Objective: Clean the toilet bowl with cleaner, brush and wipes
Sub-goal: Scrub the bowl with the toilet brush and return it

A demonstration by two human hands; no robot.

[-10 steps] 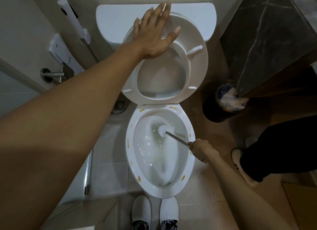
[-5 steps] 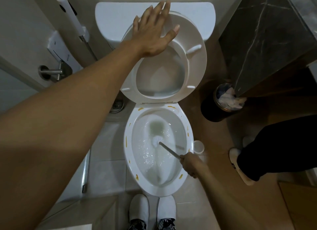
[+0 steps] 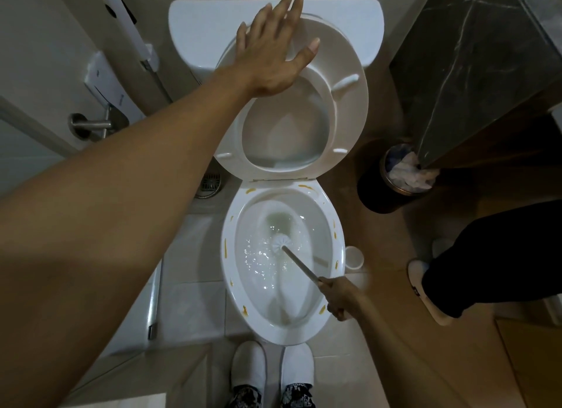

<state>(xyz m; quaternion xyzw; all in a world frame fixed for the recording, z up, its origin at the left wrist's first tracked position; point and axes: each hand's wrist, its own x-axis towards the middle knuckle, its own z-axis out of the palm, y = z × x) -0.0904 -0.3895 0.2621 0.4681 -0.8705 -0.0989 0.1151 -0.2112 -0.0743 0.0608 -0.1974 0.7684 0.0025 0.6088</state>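
Two hands are engaged at the toilet bowl [image 3: 231,255]. The left hand [image 3: 273,51] lies flat, fingers straight and spread, pressing against the upper edge of the raised seat [image 3: 349,115], which stands upright against the tank [image 3: 194,27]. The right hand [image 3: 337,298] is curled around the handle end of the brush [image 3: 281,244], positioned over the bowl's right rim. The brush shaft runs diagonally up and left from that hand; its white head sits in the foamy water near the bowl's centre. Yellow-orange smears dot the rim [image 3: 226,249] along its back, left, right and front edges.

Beside the bowl's right rim a white round holder [image 3: 354,257] stands on the floor. Further back on the right, a dark bin [image 3: 374,191] holds crumpled white material. A floor drain [image 3: 209,184] sits left of the bowl's rear. The person's two white slippers [image 3: 248,368] are at the bowl's front edge. A second person's dark-trousered leg [image 3: 492,255] and white slipper occupy the right side.
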